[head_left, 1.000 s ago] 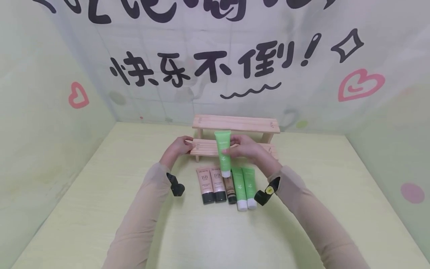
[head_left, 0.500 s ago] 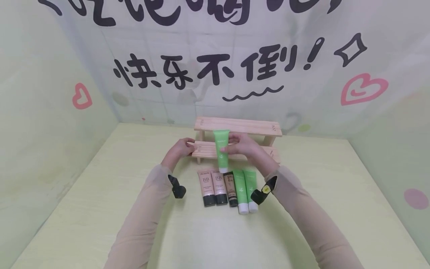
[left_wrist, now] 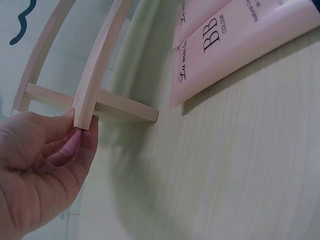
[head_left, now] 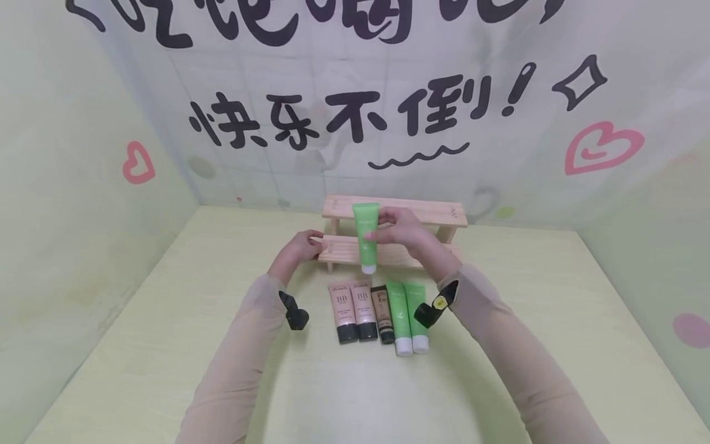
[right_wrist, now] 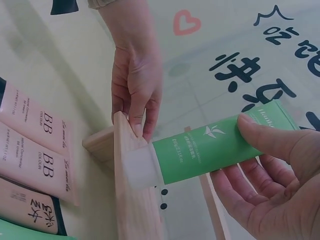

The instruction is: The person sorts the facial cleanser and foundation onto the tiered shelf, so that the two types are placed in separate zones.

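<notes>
My right hand (head_left: pixel 403 233) holds a green squeeze tube (head_left: pixel 366 234) upright, white cap down, thumb on its front and fingers behind. In the head view the tube is in front of the two-tier wooden rack (head_left: pixel 394 209), its cap (right_wrist: pixel 142 167) near the lower shelf in the right wrist view; whether they touch I cannot tell. At the rack's left end, my left hand (head_left: pixel 302 248) pinches the end of the lower shelf (left_wrist: pixel 90 100) between thumb and fingers. Before the rack lie two pink BB cream tubes (head_left: pixel 342 311), a small brown tube (head_left: pixel 383 314) and two green tubes (head_left: pixel 400 317).
The pale wood-grain table (head_left: pixel 222 345) carries the rack near its back edge. Behind stands a printed wall (head_left: pixel 277 172) with black lettering and hearts. Side walls close in at left and right. A black wrist camera (head_left: pixel 294 311) sits on each sleeve.
My right hand has raised the green tube a little, back towards the upper shelf. The left hand keeps its pinch on the rack. The head view has shifted slightly.
</notes>
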A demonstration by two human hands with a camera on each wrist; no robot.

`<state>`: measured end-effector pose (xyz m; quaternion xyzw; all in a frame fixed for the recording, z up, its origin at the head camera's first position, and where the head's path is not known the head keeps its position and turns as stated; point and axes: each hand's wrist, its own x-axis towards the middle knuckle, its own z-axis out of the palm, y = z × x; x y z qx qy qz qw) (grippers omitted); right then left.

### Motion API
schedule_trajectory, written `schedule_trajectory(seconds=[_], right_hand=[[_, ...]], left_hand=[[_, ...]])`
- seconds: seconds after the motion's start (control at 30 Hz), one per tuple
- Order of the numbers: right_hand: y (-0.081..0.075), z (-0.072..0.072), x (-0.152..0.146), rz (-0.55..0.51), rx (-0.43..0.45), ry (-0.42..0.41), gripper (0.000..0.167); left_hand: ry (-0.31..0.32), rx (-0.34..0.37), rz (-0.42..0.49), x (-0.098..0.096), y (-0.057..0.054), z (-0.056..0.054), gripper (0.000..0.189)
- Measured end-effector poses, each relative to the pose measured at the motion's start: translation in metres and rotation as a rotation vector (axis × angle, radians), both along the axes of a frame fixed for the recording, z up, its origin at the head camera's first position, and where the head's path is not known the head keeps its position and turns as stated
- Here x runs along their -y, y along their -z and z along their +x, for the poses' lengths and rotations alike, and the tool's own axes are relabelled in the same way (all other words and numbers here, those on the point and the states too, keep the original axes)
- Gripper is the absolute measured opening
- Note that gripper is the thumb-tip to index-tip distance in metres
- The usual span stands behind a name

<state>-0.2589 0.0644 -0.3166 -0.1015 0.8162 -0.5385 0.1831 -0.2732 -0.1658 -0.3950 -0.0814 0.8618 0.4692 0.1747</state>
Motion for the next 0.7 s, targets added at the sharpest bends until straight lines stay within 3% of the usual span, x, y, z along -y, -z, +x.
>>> schedule_trajectory(seconds=[0.43, 0.7], right_hand=[[-0.017, -0.01, 0.012, 0.006, -0.03, 0.011, 0.055], [-0.025, -0.016, 0.018, -0.063, -0.042, 0.016, 0.05]], left_hand=[[-0.003, -0.014, 0.003, 0.003, 0.003, -0.001, 0.044], [-0.006, -0.012, 0.012, 0.003, 0.006, -0.004, 0.044]])
